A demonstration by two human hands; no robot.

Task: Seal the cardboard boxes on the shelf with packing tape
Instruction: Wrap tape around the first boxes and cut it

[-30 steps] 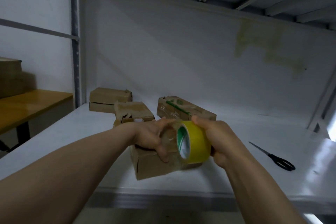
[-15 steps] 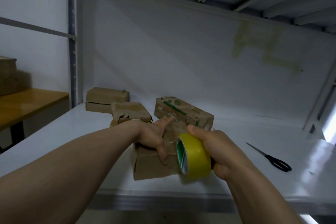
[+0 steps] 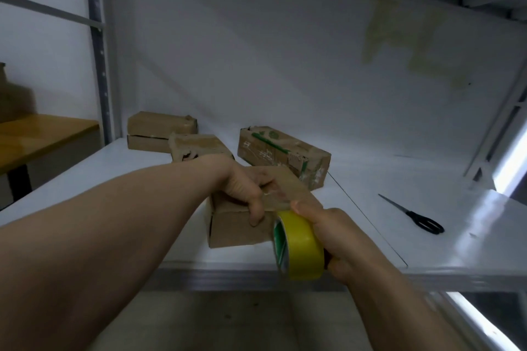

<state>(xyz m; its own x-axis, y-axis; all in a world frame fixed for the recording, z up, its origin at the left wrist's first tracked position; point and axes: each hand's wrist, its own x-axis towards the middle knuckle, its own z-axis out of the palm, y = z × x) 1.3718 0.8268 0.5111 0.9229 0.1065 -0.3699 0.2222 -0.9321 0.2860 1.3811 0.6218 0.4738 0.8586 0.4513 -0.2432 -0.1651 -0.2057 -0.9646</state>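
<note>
The box (image 3: 236, 229) at the shelf's front edge is partly covered: the left hand (image 3: 246, 194) hides its top left, and the roll (image 3: 302, 251) hides its lower right corner. The torn box (image 3: 196, 147) behind it is cut off below by the left forearm. The right hand's fingers are mostly hidden behind the roll. Print on the printed box (image 3: 282, 157) is too blurred to read. The object at the far left edge is cropped and cannot be identified.

The left hand is closed over the box's top front edge, with the fingers curled on top and the thumb pressed down the front face. Whether it pins the end of the strip (image 3: 282, 195) cannot be confirmed. The right hand (image 3: 335, 229) grips the roll, thumb on its upper rim. It holds the roll just in front of the box, over the shelf edge.

The roll is a broad yellow ring with a green-printed core. The strip is clear and glossy and runs taut from the roll up across the box top. All four boxes are brown cardboard, scuffed and dented. The far box (image 3: 161, 131) sits against the back wall. The shelf (image 3: 370, 239) is smooth white. Black-handled scissors (image 3: 419, 216) lie on it to the right, well apart. A wooden surface (image 3: 37, 134) stands to the left.
</note>
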